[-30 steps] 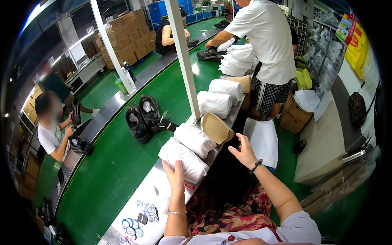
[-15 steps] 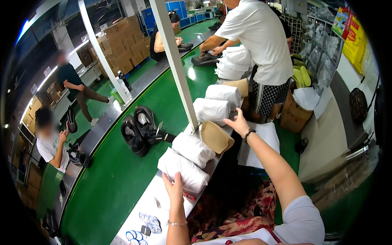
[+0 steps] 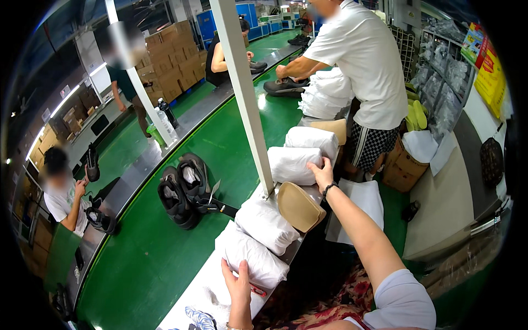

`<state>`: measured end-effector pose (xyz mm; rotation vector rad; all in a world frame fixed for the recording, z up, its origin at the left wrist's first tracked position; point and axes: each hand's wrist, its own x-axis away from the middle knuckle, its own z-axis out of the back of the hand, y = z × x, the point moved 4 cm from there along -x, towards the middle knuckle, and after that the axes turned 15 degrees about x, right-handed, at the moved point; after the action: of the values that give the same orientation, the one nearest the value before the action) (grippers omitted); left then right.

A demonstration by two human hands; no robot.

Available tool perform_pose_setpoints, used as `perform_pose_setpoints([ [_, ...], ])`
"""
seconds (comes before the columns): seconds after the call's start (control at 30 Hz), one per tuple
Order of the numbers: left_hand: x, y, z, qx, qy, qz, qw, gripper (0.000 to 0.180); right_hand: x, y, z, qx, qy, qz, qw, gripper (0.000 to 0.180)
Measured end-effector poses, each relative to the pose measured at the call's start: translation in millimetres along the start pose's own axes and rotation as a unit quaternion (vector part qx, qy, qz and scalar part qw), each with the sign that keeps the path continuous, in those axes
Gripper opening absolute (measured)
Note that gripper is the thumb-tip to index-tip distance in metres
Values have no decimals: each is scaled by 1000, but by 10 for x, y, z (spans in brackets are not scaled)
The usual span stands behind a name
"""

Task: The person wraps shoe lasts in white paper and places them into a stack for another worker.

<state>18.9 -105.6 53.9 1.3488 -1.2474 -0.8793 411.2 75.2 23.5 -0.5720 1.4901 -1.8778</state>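
Note:
Two white wrapped bundles (image 3: 250,258) lie side by side on the narrow ledge in front of me. At the near end of the closest one is my left hand (image 3: 237,283), thumb and fingers apart, fingertips against the white wrapping. My right hand (image 3: 323,175) reaches farther along the ledge and grips the right end of another white bundle (image 3: 292,165) between thumb and fingers. Behind that one sits one more white bundle (image 3: 313,140). A tan curved pad (image 3: 300,207) stands between the two pairs. What the wrapping contains is hidden.
A pair of dark shoes (image 3: 184,190) with a tag sits on the green belt (image 3: 137,258). A white post (image 3: 242,93) rises beside the ledge. Ahead, a person in a white shirt (image 3: 363,60) handles a dark shoe (image 3: 286,87). A carton (image 3: 404,165) stands at right.
My right hand has gone from spread in the air to gripping the end of the far white bundle. My left hand stays at the near bundle. The whole view has shifted slightly.

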Motion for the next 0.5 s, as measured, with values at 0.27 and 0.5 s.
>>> perform_pose_setpoints([
  [0.27,-9,-26,-8,11,-4,7,1000,71,-319,202,80,18,106,33,994,49],
  [0.5,-9,-21,29,9,-6,0,1000,70,-293,206,11,-101,83,70,989,43],
])
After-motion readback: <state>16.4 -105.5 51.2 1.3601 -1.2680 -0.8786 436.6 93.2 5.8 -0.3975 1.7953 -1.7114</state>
